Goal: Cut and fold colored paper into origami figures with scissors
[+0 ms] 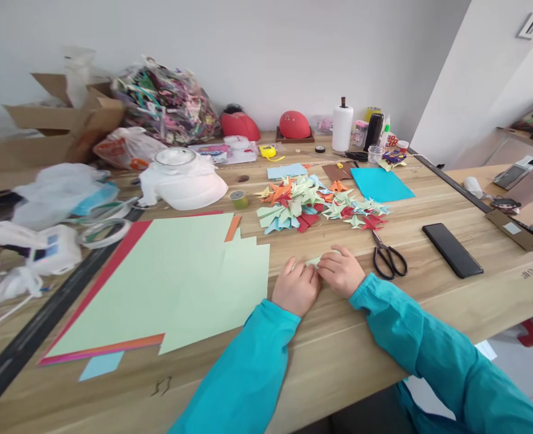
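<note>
Left hand (pixel 296 288), right hand (pixel 342 271) (touching) atop pale-green paper (pixel 314 261)

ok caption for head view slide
Left hand and right hand press a pale green paper piece on the wooden table, near black scissors and colourful folded paper shapes

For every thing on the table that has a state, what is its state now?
small green paper: on table, pressed by left hand and right hand
scissors: shut, lying flat
phone: screen dark, face up
large green sheets: unfolded, flat
coloured paper pile: pieces folded
</note>
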The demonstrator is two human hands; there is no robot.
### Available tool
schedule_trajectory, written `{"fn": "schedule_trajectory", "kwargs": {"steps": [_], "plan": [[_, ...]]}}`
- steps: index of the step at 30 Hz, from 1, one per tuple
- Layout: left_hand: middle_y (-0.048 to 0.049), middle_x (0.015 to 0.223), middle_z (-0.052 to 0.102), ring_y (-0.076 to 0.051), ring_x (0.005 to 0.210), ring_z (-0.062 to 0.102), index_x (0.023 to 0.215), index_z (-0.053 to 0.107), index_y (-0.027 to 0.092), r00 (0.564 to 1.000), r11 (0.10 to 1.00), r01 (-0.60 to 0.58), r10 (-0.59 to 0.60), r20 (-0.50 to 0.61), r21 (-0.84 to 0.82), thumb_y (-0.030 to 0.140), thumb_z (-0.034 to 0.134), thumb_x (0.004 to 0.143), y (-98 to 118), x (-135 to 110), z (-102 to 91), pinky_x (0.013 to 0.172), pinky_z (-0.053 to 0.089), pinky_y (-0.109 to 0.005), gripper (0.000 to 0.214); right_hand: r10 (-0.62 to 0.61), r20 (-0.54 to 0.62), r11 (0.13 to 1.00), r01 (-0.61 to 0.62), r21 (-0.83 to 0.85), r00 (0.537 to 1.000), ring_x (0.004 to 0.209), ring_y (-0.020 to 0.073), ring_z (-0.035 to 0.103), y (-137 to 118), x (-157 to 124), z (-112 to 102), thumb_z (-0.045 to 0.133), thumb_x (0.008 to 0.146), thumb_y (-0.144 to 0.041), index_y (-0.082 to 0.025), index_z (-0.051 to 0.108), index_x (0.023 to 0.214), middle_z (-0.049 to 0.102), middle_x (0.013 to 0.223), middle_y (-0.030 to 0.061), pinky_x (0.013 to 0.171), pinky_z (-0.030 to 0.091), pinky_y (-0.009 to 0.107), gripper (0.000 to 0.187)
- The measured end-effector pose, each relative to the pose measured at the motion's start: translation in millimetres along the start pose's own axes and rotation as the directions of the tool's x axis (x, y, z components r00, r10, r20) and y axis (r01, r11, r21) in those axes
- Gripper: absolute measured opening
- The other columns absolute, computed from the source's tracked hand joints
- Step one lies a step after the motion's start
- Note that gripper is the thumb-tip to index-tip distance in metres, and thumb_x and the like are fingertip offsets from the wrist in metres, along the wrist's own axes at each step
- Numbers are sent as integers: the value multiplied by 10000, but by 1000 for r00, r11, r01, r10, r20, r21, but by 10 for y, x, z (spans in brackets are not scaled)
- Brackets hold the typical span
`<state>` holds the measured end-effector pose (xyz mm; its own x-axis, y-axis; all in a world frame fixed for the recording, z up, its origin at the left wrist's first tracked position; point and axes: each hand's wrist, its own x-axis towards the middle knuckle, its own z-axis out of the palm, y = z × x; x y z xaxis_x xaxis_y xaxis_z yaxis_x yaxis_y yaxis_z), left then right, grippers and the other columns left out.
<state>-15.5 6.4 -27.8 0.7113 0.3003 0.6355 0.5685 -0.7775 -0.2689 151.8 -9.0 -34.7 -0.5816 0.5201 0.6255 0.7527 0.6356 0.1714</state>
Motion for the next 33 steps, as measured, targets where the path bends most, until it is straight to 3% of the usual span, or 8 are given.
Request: {"fn": "schedule_trajectory", "kwargs": {"steps": [7, 17, 20, 23, 27, 33], "plan": [[-24, 774, 674, -186, 739, 547, 720, 636, 200, 999, 1000, -13, 12, -39, -25, 146, 476, 849, -230, -41, -101, 931, 403, -488, 212, 145, 84, 989, -148, 28, 986, 948, 154, 555, 122, -37, -45, 452, 905, -134, -235, 650, 790, 713, 867, -3, 977, 264, 389, 251], [-11, 778, 697, -185, 732, 577, 756, 643, 212, 993, 997, 71, -67, -99, 37, 141, 513, 813, -508, -141, -194, 927, 401, -496, 159, 274, 52, 962, -274, -17, 960, 954, 164, 568, 186, -55, -67, 474, 900, -150, -224, 668, 798, 726, 897, 23, 967, 283, 375, 232], [-44, 854, 712, -203, 782, 599, 803, 660, 199, 983, 993, 112, -106, -151, 32, 139, 520, 803, -453, -121, -218, 919, 406, -495, 152, 275, 5, 961, -275, -21, 961, 941, 165, 575, 149, -47, -73, 476, 899, -145, -218, 662, 790, 726, 883, 22, 955, 296, 373, 227], [-74, 948, 712, -226, 877, 608, 900, 666, 165, 988, 998, 60, -65, -141, -34, 168, 533, 811, -290, -62, -217, 930, 409, -482, 160, 197, -6, 980, -197, 11, 980, 948, 161, 571, 53, -16, -69, 481, 895, -140, -219, 652, 791, 723, 885, 9, 978, 287, 381, 216], [-75, 843, 704, -203, 829, 609, 843, 666, 162, 996, 994, 28, -37, -83, -103, 133, 475, 846, -104, -21, -153, 921, 430, -453, 193, 119, 13, 991, -120, 59, 993, 955, 159, 565, -66, 14, -48, 461, 888, -124, -220, 649, 830, 716, 910, 15, 1005, 280, 389, 218], [-70, 742, 682, -179, 736, 601, 737, 655, 162, 999, 996, -19, 15, -37, -86, 83, 439, 844, -100, -60, -94, 874, 462, -427, 254, 50, 48, 996, -53, 72, 998, 925, 171, 564, -130, 28, -58, 442, 859, -101, -195, 626, 805, 699, 888, 44, 1010, 296, 389, 213]]}}
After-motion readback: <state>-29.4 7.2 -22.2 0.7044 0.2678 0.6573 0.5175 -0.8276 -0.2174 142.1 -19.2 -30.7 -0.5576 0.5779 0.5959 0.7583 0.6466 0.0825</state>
